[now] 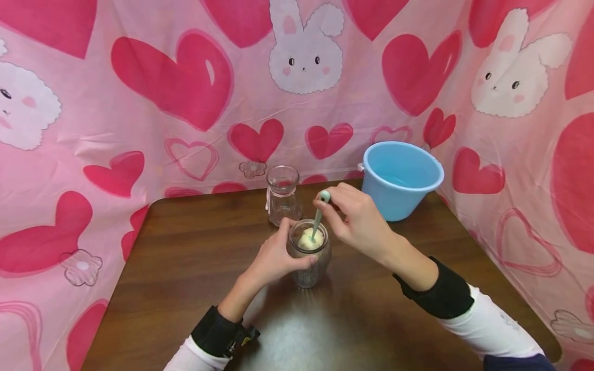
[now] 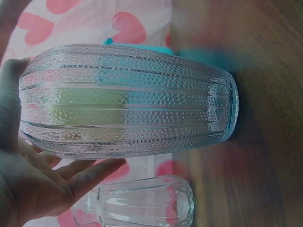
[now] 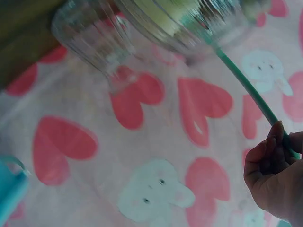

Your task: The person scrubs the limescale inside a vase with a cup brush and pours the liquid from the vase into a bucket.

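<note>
A ribbed, dotted clear glass jar (image 1: 307, 276) stands upright on the brown table. My left hand (image 1: 274, 258) holds it around the upper part, thumb across the near side and fingers at the far side. Between the thumb and fingers of my right hand (image 1: 359, 221) is the top end of a green-handled sponge brush (image 1: 317, 220), which slants down through the jar's mouth. Its pale yellow sponge head sits inside the upper jar and shows blurred through the glass wall (image 2: 156, 104) in the left wrist view. The right wrist view shows the thin green handle (image 3: 248, 87) running into the jar.
Just behind the jar stands a second clear glass jar (image 1: 284, 208) with a ribbon at its neck. A light blue bucket (image 1: 390, 198) is at the back right of the table (image 1: 185, 268). Pink heart-and-rabbit cloth (image 1: 297, 113) hangs along the back and sides.
</note>
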The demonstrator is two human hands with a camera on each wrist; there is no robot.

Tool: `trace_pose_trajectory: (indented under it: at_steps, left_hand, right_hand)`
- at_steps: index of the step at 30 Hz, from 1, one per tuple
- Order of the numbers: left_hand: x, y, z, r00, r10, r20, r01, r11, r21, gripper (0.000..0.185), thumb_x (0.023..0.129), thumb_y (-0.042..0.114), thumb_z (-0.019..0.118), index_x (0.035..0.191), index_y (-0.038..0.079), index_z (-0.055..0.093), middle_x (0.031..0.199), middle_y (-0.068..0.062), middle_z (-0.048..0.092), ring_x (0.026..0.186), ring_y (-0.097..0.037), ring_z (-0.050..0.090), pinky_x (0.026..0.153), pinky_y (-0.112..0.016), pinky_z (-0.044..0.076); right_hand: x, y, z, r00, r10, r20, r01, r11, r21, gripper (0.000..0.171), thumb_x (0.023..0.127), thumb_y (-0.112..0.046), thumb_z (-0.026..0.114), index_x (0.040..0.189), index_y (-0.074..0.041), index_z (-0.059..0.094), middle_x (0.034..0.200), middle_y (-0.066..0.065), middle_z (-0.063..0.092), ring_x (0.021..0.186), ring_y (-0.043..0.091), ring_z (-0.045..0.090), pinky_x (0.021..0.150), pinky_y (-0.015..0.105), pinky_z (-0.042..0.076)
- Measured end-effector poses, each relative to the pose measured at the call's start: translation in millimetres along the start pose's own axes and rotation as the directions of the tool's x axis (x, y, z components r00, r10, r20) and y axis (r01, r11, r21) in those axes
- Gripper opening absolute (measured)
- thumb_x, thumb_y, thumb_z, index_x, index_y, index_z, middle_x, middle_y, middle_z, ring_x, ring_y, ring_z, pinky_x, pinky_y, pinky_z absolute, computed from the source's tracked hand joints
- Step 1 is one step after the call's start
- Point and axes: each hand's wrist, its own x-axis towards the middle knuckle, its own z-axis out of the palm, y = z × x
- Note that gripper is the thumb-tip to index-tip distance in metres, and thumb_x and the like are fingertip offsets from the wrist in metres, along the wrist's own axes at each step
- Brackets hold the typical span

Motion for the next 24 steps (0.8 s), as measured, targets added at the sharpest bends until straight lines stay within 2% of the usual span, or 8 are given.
trace_pose_trajectory:
  at_steps: [4, 6, 8, 12, 20, 24]
  left_hand:
    - [-0.2, 0.5, 0.4, 1.000, -0.004, -0.006, 0.004, 1.000, 0.000, 0.072, 0.075, 0.045, 0.089, 0.129, 0.020, 0.048, 0.121, 0.001, 0.067, 0.106, -0.020, 0.066, 0.091, -0.046, 0.053]
    - [-0.3, 0.1, 1.0, 1.000, -0.006, -0.004, 0.006, 1.000, -0.006, 0.073, 0.075, 0.045, 0.089, 0.129, 0.020, 0.047, 0.119, 0.001, 0.067, 0.105, -0.020, 0.066, 0.090, -0.046, 0.053]
    - [-0.5, -0.6, 1.7, 1.000, -0.004, -0.002, 0.004, 1.000, -0.010, 0.074, 0.075, 0.046, 0.089, 0.130, 0.019, 0.047, 0.118, 0.000, 0.067, 0.103, -0.019, 0.066, 0.088, -0.045, 0.054]
    - [-1.1, -1.5, 1.8, 1.000, -0.001, 0.004, 0.001, 1.000, -0.016, 0.074, 0.076, 0.047, 0.088, 0.130, 0.018, 0.047, 0.118, -0.002, 0.067, 0.100, -0.019, 0.066, 0.086, -0.044, 0.055]
    - [-1.4, -2.3, -1.0, 1.000, -0.006, -0.005, 0.006, 1.000, -0.007, 0.074, 0.075, 0.045, 0.090, 0.130, 0.021, 0.046, 0.119, 0.001, 0.067, 0.103, -0.019, 0.066, 0.088, -0.045, 0.054]
    - [-0.8, -1.4, -0.7, 1.000, -0.008, 0.004, 0.008, 1.000, -0.007, 0.075, 0.076, 0.047, 0.089, 0.131, 0.019, 0.047, 0.121, 0.000, 0.067, 0.102, -0.019, 0.066, 0.087, -0.045, 0.054]
  right_hand:
    - [0, -3, -2, 1.000, -0.025, 0.000, 0.025, 0.999, -0.027, 0.017, 0.102, -0.020, 0.068, 0.101, -0.003, 0.068, 0.083, 0.003, 0.065, 0.078, 0.016, 0.055, 0.066, 0.028, 0.050]
    - [-6, -1, 2, 1.000, -0.010, 0.030, 0.010, 1.000, -0.029, 0.012, 0.095, -0.010, 0.075, 0.101, -0.004, 0.067, 0.083, 0.003, 0.065, 0.077, 0.015, 0.055, 0.066, 0.028, 0.051]
    - [-12, 2, 8, 0.998, 0.012, 0.069, -0.010, 1.000, -0.029, 0.016, 0.090, -0.005, 0.078, 0.101, -0.005, 0.066, 0.081, 0.002, 0.062, 0.074, 0.014, 0.053, 0.063, 0.027, 0.050]
    - [-20, 6, 14, 0.990, 0.045, 0.132, -0.041, 0.999, -0.033, 0.018, 0.089, -0.003, 0.079, 0.100, -0.006, 0.064, 0.076, -0.001, 0.058, 0.069, 0.011, 0.049, 0.059, 0.023, 0.048]
    - [-9, -4, 0, 0.998, 0.039, 0.045, -0.035, 0.996, -0.087, 0.014, 0.091, -0.006, 0.078, 0.096, -0.005, 0.065, 0.074, 0.001, 0.054, 0.067, 0.012, 0.049, 0.058, 0.026, 0.047]
    - [-14, -5, 3, 0.989, 0.124, 0.076, -0.117, 0.989, -0.091, 0.015, 0.091, -0.005, 0.078, 0.094, -0.006, 0.063, 0.071, -0.001, 0.051, 0.064, 0.009, 0.047, 0.057, 0.024, 0.046]
